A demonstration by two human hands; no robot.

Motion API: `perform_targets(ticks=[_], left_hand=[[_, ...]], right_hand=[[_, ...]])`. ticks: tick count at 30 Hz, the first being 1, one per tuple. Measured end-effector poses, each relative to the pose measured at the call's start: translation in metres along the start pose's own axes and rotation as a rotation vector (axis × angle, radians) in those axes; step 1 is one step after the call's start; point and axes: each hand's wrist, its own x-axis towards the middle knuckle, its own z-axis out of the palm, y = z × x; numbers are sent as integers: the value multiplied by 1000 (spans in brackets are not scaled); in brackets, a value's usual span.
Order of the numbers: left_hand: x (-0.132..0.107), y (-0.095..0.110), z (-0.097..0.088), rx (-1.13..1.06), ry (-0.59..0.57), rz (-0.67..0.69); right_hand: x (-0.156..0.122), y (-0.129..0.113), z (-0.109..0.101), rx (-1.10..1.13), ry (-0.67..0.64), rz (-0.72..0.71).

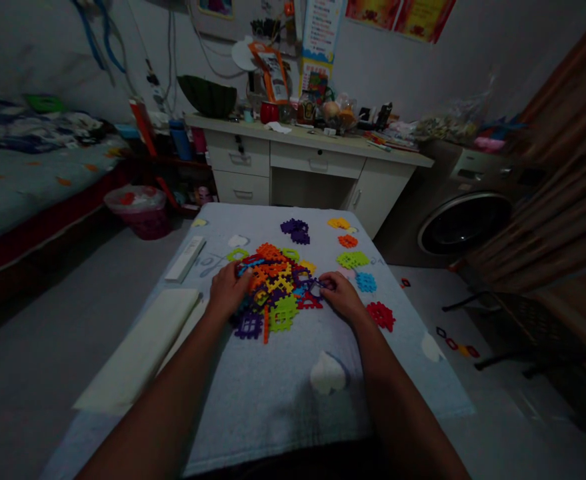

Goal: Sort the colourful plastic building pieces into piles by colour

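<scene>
A pile of colourful plastic interlocking pieces lies in the middle of a small table covered with a grey-blue cloth. My left hand rests curled on the pile's left side, fingers closed over the pieces there. My right hand is at the pile's right edge, its fingertips pinching a small piece that I cannot make out. Sorted little heaps lie around: purple, yellow, orange, green, blue and red.
A white flat box and a white strip lie at the table's left. Beyond stand a cluttered white desk, a pink bin, a bed and a washing machine. Loose pieces lie on the floor at right.
</scene>
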Motion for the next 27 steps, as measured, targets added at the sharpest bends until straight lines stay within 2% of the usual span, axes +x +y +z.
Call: perform_targets(ticks=[3, 6, 11, 15, 20, 22, 27], left_hand=[[16, -1, -2, 26, 54, -33], [29, -3, -2, 46, 101, -11], [35, -6, 3, -1, 44, 97], [36, -9, 5, 37, 56, 119], [43, -12, 5, 88, 84, 101], [44, -12, 6, 107, 63, 86], [42, -8, 6, 153, -14, 96]], right_hand=[[3, 6, 1, 180, 34, 52], [5, 7, 1, 305, 79, 108], [3, 1, -2, 468, 171, 188], [3, -3, -4, 581, 198, 263], [3, -1, 1, 629, 230, 296], [5, -2, 4, 652, 266, 306], [36, -16, 5, 587, 303, 266]])
